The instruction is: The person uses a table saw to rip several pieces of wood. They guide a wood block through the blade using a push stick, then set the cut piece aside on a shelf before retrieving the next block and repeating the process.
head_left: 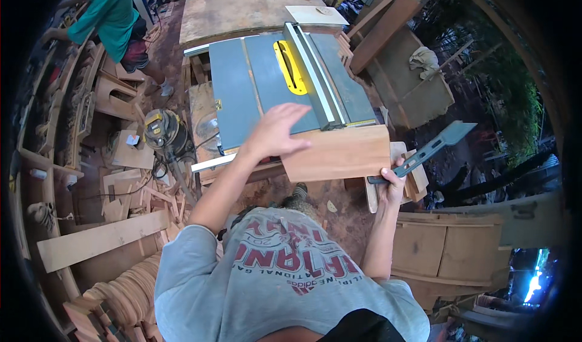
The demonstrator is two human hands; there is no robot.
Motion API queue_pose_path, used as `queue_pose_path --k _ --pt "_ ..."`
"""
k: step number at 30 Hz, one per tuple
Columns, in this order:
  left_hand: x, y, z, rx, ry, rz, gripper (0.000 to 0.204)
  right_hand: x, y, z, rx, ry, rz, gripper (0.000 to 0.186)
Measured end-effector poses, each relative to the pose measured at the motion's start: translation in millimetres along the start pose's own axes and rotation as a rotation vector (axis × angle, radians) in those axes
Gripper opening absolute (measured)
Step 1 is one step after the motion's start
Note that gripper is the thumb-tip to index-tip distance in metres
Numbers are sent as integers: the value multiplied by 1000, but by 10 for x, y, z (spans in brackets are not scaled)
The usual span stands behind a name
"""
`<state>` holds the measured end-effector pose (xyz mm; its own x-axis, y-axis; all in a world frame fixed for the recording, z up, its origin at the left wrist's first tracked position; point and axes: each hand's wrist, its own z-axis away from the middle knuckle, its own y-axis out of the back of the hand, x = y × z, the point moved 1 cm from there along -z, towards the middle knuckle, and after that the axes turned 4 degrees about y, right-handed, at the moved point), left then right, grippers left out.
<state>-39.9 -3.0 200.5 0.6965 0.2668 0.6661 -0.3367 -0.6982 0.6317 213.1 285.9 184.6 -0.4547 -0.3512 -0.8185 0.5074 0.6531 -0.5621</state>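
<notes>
A flat wooden board (339,157) lies across the near edge of the table saw (233,108), its far edge close to the end of the rip fence (320,90). My left hand (273,133) is over the board's left end, fingers stretched and thumb apart; it is slightly blurred, and I cannot tell whether it touches the wood. Closed around a dark push stick (427,153) with holes in it, my right hand (394,183) is at the board's right end. The stick slants up to the right. A yellow insert (291,68) surrounds the saw's blade slot.
Beyond the saw stands a large wooden worktable (242,17). A shop vacuum (165,133) sits on the floor at the left, near wood offcuts (136,199). A person in a green shirt (115,20) works at the far left. Stacked curved wood pieces (124,287) lie at the lower left.
</notes>
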Motion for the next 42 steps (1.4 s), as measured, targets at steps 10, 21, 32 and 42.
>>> queue_pose_path --k 10,21,32,42 --pt "313 -347 543 -105 -43 259 36 -143 230 -50 -100 4 49 52" --pt "-122 -1015 1147 66 484 372 29 1249 765 464 686 -305 -106 26" --pt "-831 -1772 706 -48 339 -84 99 2590 213 566 665 -637 -135 17" --pt "-869 -1594 735 -171 276 -3 119 2551 -180 324 500 -703 -232 8"
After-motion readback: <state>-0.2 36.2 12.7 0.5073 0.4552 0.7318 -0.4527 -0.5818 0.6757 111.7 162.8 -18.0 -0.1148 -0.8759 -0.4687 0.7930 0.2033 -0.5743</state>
